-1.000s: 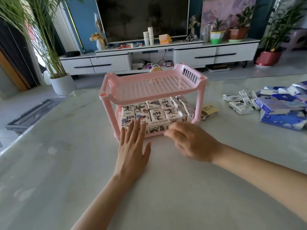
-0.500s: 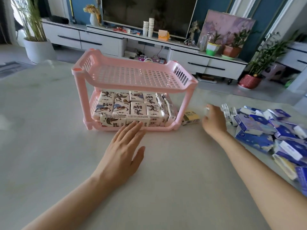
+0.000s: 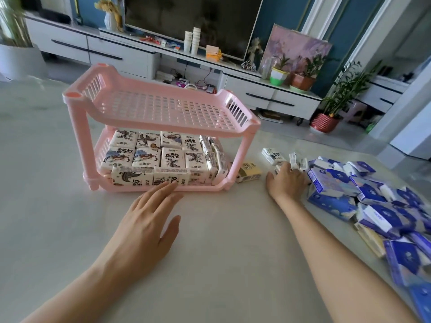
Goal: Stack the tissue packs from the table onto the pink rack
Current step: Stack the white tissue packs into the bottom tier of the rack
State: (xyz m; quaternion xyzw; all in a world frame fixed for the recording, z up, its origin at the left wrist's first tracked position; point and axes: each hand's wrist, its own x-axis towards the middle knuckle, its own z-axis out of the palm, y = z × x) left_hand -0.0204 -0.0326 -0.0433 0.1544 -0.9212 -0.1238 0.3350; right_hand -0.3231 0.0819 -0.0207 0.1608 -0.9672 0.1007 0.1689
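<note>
The pink two-tier rack (image 3: 163,110) stands on the pale table. Its lower shelf is packed with white illustrated tissue packs (image 3: 149,157); its top shelf holds nothing. My left hand (image 3: 144,224) hovers flat, fingers apart, just in front of the rack's lower rim. My right hand (image 3: 285,183) reaches to the right of the rack, its fingers on small white packs (image 3: 296,160) at the edge of a heap of blue tissue packs (image 3: 373,206). Whether it grips one is hidden by the hand. A yellow pack (image 3: 249,171) lies beside the rack's right leg.
The blue heap spreads along the table's right side toward the near edge. One white pack (image 3: 272,156) lies apart behind my right hand. Beyond the table are a TV cabinet (image 3: 256,89), potted plants and open floor.
My right hand has left the rack's lower shelf and travelled right to the loose packs. My left hand has pulled back slightly. The camera has swung to the right.
</note>
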